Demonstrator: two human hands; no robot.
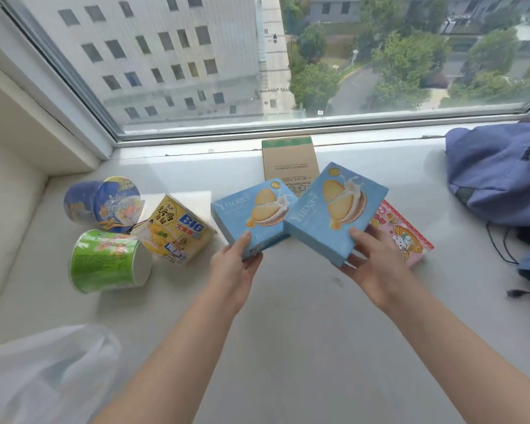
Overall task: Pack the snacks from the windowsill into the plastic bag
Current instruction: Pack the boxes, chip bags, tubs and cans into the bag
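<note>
Both hands over the middle of the windowsill (288,301), each grasping a light blue biscuit box. Left hand (234,264) grips the near corner of the left blue box (251,217), thumb on the printed face, fingers underneath; box tilted, its far end low toward the sill, whether it touches cannot be told. Right hand (372,261) grips the near edge of the right blue box (335,211), thumb on top, fingers below; this box is lifted clear and tilted, its left edge overlapping the right edge of the other box. Under and behind the right box, a pink snack box (406,234) lies flat on the sill, partly covered by the hand. Behind both, a flat brown cardboard packet (288,162) lies against the window-side edge of the sill. Toward the left end of the sill, three instant noodle cups on their sides, close together: a blue cup (101,203) farthest back, a yellow cup (175,229) just right of it, a green cup (106,261) nearest, the yellow and green touching or nearly so. The plastic bag (48,374), translucent white, sits crumpled at the near left corner, well apart from the boxes. At the right end of the sill, a blue cloth backpack (499,175) with dark cords trailing toward the near edge.
</note>
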